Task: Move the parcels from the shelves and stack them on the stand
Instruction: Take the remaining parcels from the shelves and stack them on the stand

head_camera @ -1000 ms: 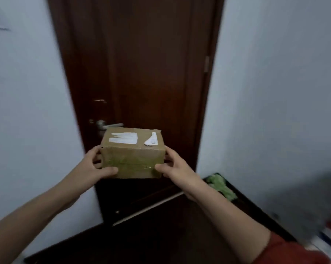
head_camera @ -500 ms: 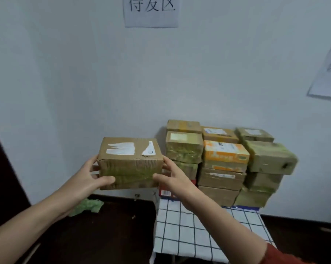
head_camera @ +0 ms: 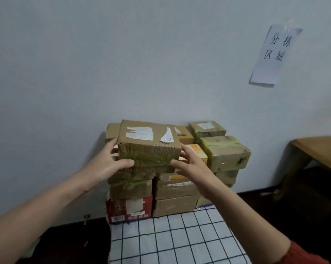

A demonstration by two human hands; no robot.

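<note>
Up against the white wall, the left hand point(head_camera: 107, 164) and right hand point(head_camera: 191, 166) grip the ends of a taped cardboard parcel point(head_camera: 149, 149), thumbs on its front. It's at the top of the left column of stacked parcels point(head_camera: 225, 155) on the check-cloth stand point(head_camera: 179, 241). Can't tell if it's resting there.

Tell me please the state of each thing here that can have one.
Stand: cloth-covered.
Stack of parcels: piled on stand, against wall.
Torn-label parcel: held at top of stack's left column; contact unclear.
Left hand: grips parcel's left end.
Right hand: grips parcel's right end.
Paper sign: taped to wall, tilted.
</note>
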